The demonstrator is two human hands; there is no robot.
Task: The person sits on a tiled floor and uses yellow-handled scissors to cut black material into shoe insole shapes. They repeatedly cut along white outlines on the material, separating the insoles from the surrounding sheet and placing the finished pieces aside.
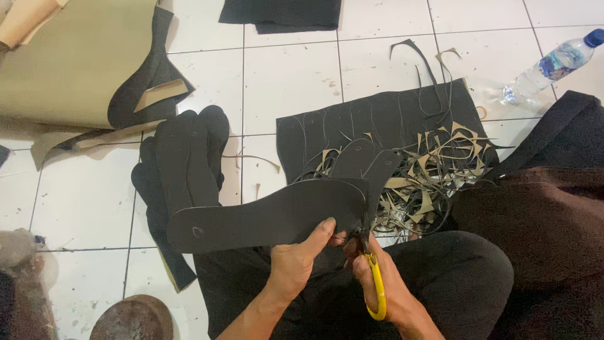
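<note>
We're in close on the left hand [301, 261]: thumb up over the near face, fingers curled tight underneath, pinching the lower edge of a black insole-shaped cutout [267, 217]. The cutout is held flat above our lap, its rounded end with a small hole pointing left, its other end right at the blades. Just beside it, the right hand [377, 283] is wrapped firmly around yellow-handled scissors [375, 286], knuckles snug in the loop, the dark blades meeting the cutout's right end. Both hands nearly touch.

Beyond the cutout, on the white tiled floor [289, 82], we have a stack of finished black soles [182, 157] to the left. To the right lies a black sheet [384, 119] marked with sole outlines, and on it a tangled heap of thin offcuts [434, 170]. Far left, a big tan sheet [69, 69] lies folded over. Top right, a clear plastic bottle [553, 66] with a blue cap lies on its side.
</note>
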